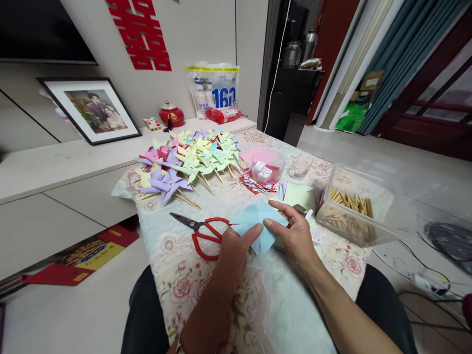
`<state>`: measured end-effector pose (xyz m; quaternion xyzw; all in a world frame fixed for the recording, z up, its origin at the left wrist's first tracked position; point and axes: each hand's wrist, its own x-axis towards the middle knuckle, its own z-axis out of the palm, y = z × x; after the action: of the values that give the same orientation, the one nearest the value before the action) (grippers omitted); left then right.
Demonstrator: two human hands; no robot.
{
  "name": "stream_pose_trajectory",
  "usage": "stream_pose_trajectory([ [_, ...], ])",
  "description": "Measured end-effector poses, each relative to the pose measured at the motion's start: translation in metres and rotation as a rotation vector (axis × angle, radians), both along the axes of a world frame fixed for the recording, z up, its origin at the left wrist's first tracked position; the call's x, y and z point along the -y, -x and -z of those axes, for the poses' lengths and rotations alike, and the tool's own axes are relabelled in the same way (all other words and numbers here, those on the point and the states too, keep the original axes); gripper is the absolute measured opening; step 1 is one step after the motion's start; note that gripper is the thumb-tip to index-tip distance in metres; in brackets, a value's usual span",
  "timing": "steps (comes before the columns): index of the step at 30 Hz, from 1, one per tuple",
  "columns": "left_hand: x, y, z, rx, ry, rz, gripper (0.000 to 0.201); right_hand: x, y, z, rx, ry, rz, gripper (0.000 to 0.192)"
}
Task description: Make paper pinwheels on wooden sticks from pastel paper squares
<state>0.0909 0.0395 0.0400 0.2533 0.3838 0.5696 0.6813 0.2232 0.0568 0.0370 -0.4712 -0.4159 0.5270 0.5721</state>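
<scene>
Between my two hands is a light blue sheet of paper with crease lines and slits running in from its edges. My left hand pinches its lower left part, thumb on top. On the right side my right hand grips the same paper, its thumb pressed near the middle and the index finger along the far edge. Just left of my left hand lie scissors with red handles, blades pointing away to the left. Pale green paper sheets lie beyond my right hand, partly hidden by it.
Many finished paper pinwheels on sticks are heaped at the table's far left. A clear plastic bin of short wooden sticks stands at the right edge. Behind the paper are a clear round tub and striped strips on the floral tablecloth.
</scene>
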Motion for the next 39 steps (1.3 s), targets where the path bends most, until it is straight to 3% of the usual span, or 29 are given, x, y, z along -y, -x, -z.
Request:
stream_pose_trajectory([
  [6,0.000,0.000,0.000,-0.002,0.016,-0.011,0.039,0.000,-0.001,0.003,-0.009,-0.006,-0.061,0.046],
  [11,0.000,0.000,0.006,-0.078,0.013,-0.095,0.033,0.000,-0.001,0.001,0.014,-0.002,-0.097,0.045],
  [15,-0.002,0.000,0.010,-0.157,0.048,-0.142,0.032,-0.001,-0.002,0.003,0.130,-0.043,-0.078,0.045],
  [17,-0.003,-0.001,0.009,-0.172,0.066,-0.180,0.031,-0.001,-0.003,0.004,0.310,-0.166,-0.006,0.042],
  [22,-0.005,0.000,0.004,-0.171,0.076,-0.288,0.027,0.007,-0.002,-0.005,0.791,-0.664,0.192,0.031],
  [26,-0.007,0.002,0.004,-0.147,0.030,-0.257,0.023,0.012,0.002,-0.010,0.860,-0.831,0.070,0.020],
  [31,-0.008,0.003,0.008,-0.103,0.012,-0.252,0.017,0.009,0.004,-0.005,0.857,-0.828,-0.077,0.017],
  [35,-0.006,0.003,0.007,-0.076,0.020,-0.263,0.026,0.008,0.003,-0.005,0.840,-0.791,-0.054,0.017],
  [39,-0.007,0.005,0.005,-0.094,0.048,-0.280,0.033,0.009,-0.001,-0.005,0.735,-0.674,0.065,0.013],
])
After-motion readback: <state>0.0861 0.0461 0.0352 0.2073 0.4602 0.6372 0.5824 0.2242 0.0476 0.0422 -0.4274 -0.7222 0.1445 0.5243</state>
